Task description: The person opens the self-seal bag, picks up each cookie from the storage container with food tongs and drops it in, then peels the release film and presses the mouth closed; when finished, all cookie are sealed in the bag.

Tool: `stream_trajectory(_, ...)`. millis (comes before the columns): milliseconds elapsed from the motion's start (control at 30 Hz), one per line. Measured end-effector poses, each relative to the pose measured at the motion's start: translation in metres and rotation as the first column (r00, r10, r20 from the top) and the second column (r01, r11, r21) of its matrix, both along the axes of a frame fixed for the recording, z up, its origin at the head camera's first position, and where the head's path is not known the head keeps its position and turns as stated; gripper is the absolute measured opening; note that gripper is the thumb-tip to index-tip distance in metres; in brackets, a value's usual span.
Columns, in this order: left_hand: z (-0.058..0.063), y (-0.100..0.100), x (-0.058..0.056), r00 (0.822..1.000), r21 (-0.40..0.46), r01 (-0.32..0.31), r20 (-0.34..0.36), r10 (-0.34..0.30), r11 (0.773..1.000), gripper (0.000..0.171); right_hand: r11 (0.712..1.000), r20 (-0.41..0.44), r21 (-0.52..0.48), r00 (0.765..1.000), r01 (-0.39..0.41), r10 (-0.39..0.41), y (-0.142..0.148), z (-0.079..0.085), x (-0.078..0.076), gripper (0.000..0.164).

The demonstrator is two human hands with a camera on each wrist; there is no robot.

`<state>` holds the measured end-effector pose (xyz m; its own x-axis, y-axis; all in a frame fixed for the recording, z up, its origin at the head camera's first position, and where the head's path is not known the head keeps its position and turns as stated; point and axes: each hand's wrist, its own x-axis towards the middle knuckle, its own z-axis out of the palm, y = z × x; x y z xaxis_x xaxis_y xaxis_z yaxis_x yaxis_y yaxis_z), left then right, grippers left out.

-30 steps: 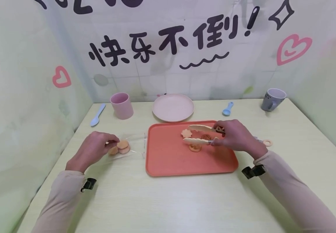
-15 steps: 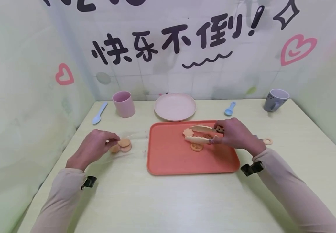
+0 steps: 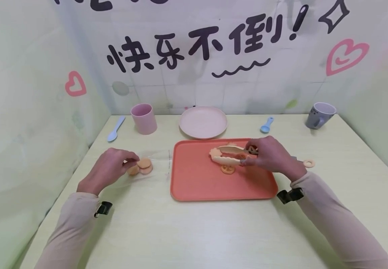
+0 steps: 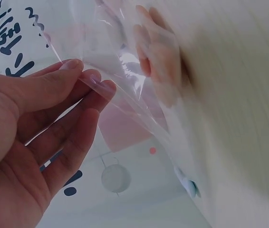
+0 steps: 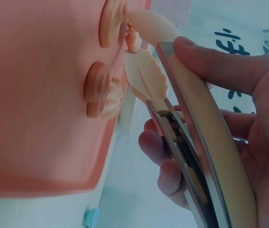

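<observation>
My left hand (image 3: 111, 168) pinches the edge of a clear plastic bag (image 4: 120, 42). Several round, pinkish-tan cookies (image 3: 145, 163) lie inside the bag, just past the fingertips. At the right, my right hand (image 3: 272, 157) grips a pair of cream-tipped metal tongs (image 5: 196, 118) by the handles. Over the orange-red tray (image 3: 194, 183), the tong tips meet either side of a pale flower-shaped cookie (image 3: 215, 152). A round cookie with a cut-out pattern (image 3: 227, 169) lies on the tray just in front of the tongs, and other cookies are partly hidden by the tongs and hand.
Behind the tray stand a pink cup (image 3: 144, 119) and a pink plate (image 3: 203, 123). Blue spoons (image 3: 116, 129) (image 3: 266, 125) lie to either side, with a grey-purple mug (image 3: 320, 115) at the back right. A ring-ended handle (image 3: 309, 163) shows beyond the right wrist.
The tong tips have drawn together onto the flower-shaped cookie. My left hand keeps its pinch on the bag. The head view has shifted slightly.
</observation>
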<state>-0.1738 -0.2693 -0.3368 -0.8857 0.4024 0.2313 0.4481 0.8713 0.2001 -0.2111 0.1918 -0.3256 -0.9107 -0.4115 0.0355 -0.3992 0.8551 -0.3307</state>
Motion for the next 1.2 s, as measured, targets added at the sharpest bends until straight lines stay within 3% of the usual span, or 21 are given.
stream_trajectory(433, 0.001, 0.001, -0.002, 1.000, -0.008, 0.000, -0.012, 0.000, 1.000, 0.017, 0.985, -0.050, -0.116, 0.991, -0.129, 0.124, -0.033, 0.002, 0.007, 0.038)
stream_trajectory(833, 0.000, 0.002, -0.001, 1.000, -0.017, -0.010, -0.002, 0.010, 1.000, 0.017, 0.966, 0.015, -0.160, 0.978, -0.202, 0.207, -0.087, -0.001, 0.006, 0.042)
stream_trajectory(1200, 0.001, 0.003, 0.002, 1.000, -0.020, -0.008, -0.014, 0.007, 1.000, 0.016, 0.942, 0.012, -0.194, 0.960, -0.273, 0.280, -0.133, -0.012, 0.000, 0.039)
